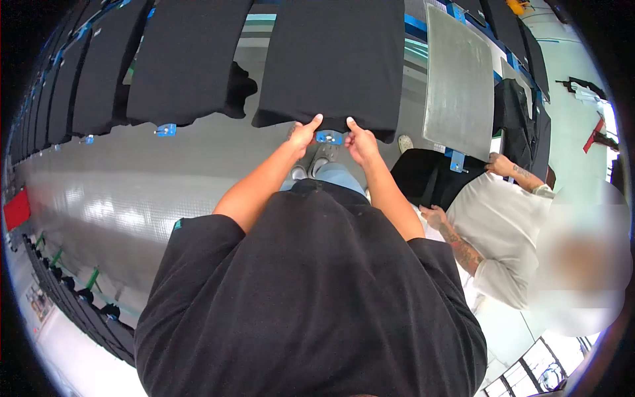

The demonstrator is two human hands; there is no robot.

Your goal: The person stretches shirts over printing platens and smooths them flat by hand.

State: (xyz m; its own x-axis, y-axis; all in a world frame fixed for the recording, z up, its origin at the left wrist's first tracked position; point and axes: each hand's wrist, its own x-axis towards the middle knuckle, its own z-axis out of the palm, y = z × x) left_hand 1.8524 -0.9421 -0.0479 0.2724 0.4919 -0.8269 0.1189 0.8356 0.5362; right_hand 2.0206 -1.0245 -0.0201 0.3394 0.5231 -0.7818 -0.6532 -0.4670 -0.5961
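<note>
A black T-shirt (334, 59) lies flat over a board straight in front of me, its near edge hanging at the board's end. My left hand (304, 135) grips that edge left of the middle, thumb on top and fingers underneath. To the right of it, my right hand (360, 143) pinches the same edge in the same way. Between both hands a blue bracket (329, 137) shows below the fabric. The board under the cloth is hidden.
On my right, a bare grey metal board (460, 79) juts out on a blue bracket (457, 161). Beside it a co-worker in a light shirt (506, 225) holds a black garment (430, 175). More cloth-covered boards (185, 59) line up leftward. A red object (17, 210) is far left.
</note>
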